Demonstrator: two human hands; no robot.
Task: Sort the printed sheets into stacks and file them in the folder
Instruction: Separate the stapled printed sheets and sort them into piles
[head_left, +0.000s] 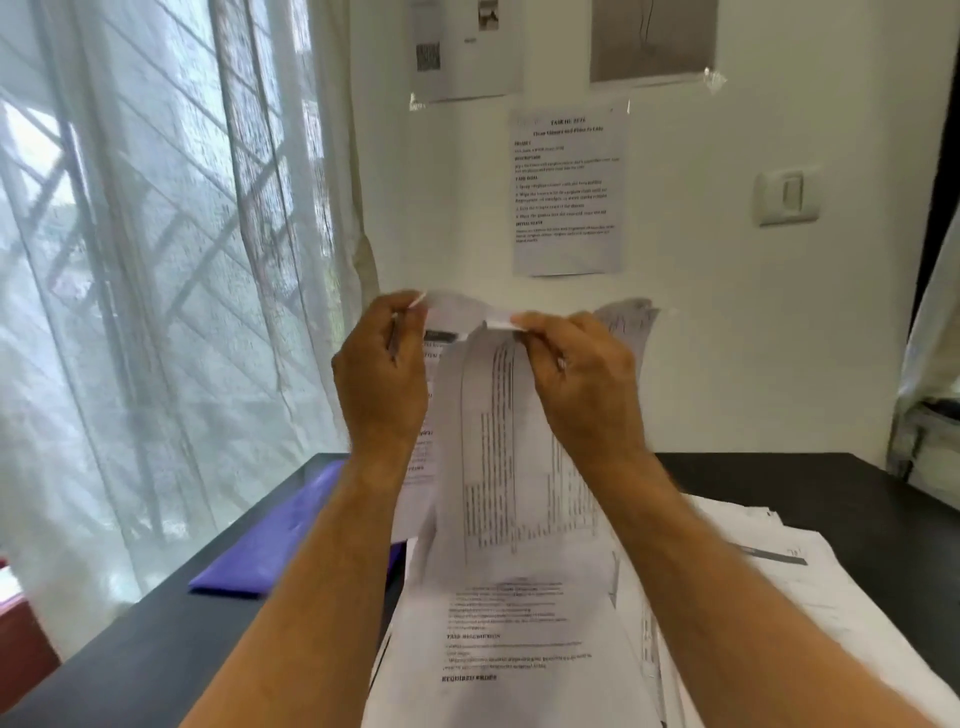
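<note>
Aloft, both hands pinch the top edge of the printed sheets (498, 467): my left hand (382, 374) and right hand (582, 374) peel pages apart for sorting, above the loose pile (810, 597); the purple folder (270, 535) waits left.

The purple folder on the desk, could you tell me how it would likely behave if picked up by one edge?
The purple folder looks thin and lies flat on the black desk, so it is probably light and would likely bend somewhat. Its smooth surface may slide easily when pushed.

Sheer curtain (156, 260); wall switch (787, 197)
</note>
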